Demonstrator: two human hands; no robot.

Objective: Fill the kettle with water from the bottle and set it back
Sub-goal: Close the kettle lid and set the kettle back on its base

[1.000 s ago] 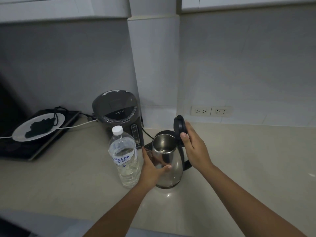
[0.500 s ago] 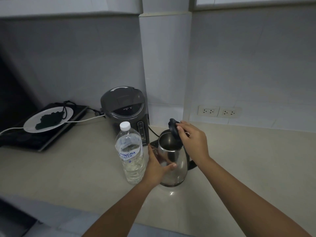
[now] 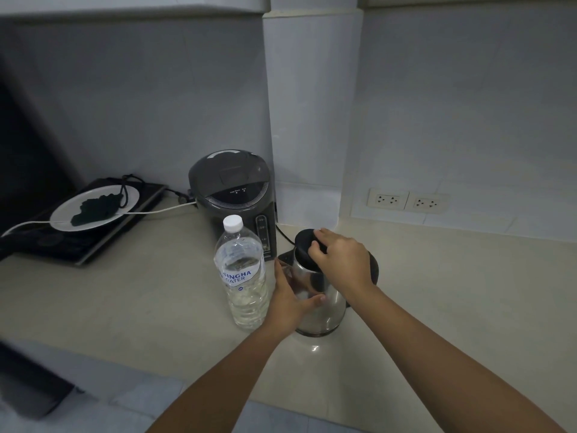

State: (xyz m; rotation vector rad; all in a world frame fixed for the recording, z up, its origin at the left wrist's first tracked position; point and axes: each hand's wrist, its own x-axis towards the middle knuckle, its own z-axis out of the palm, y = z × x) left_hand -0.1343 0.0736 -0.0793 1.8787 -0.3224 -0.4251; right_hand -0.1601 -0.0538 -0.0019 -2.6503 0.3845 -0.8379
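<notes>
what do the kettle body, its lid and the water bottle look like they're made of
kettle body: polished metal, probably stainless steel, since it gives mirror-like reflections.
lid: matte black, likely plastic; it shows no shine.
bottle: thin clear plastic; it is see-through with ribbed walls.

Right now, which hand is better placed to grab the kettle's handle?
Probably the right hand: it grips the lid, right beside the black handle. The left hand holds the kettle on the far side, beside the bottle.

One head-worn wide-angle camera faces forward and down over the counter (image 3: 140,307) toward the wall corner (image 3: 312,104), close in, kettle (image 3: 327,317) near centre frame.
</notes>
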